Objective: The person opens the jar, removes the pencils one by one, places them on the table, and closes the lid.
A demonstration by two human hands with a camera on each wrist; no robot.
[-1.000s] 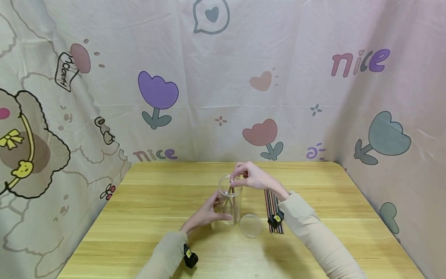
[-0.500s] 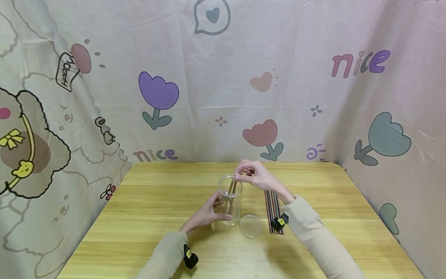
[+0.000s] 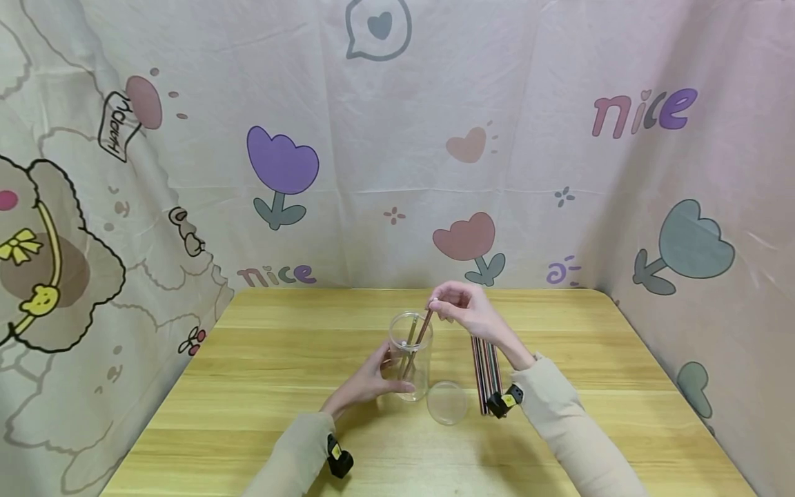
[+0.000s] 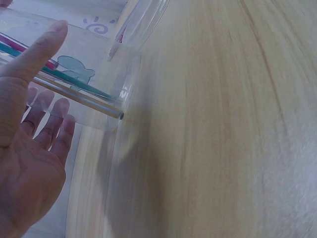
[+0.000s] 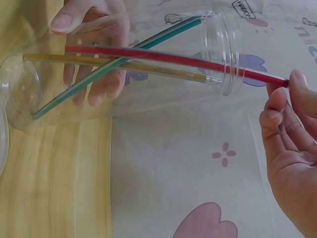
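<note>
A clear plastic jar (image 3: 423, 369) stands upright on the table. My left hand (image 3: 368, 378) holds it, the thumb in front and the fingers around the far side. Above the rim my right hand (image 3: 473, 314) pinches the top end of a red pencil (image 5: 198, 62) between thumb and fingertips. That pencil slants down through the mouth, its lower part inside the jar. A green pencil (image 5: 81, 89) and a yellow pencil (image 5: 44, 58) lean crossed inside the jar, their eraser ends toward the mouth; the left wrist view shows their lower ends near the jar's base.
A round clear lid (image 3: 447, 403) lies on the wooden table (image 3: 279, 359) just right of the jar. Farther right, several dark-toned pencils (image 3: 482, 373) lie side by side, partly covered by the right wrist camera (image 3: 504, 401). A printed cloth (image 3: 385, 159) hangs behind the table.
My right hand has moved up and to the right, drawing the red pencil higher out of the jar and tilting it right. The left hand and jar have stayed in place.
</note>
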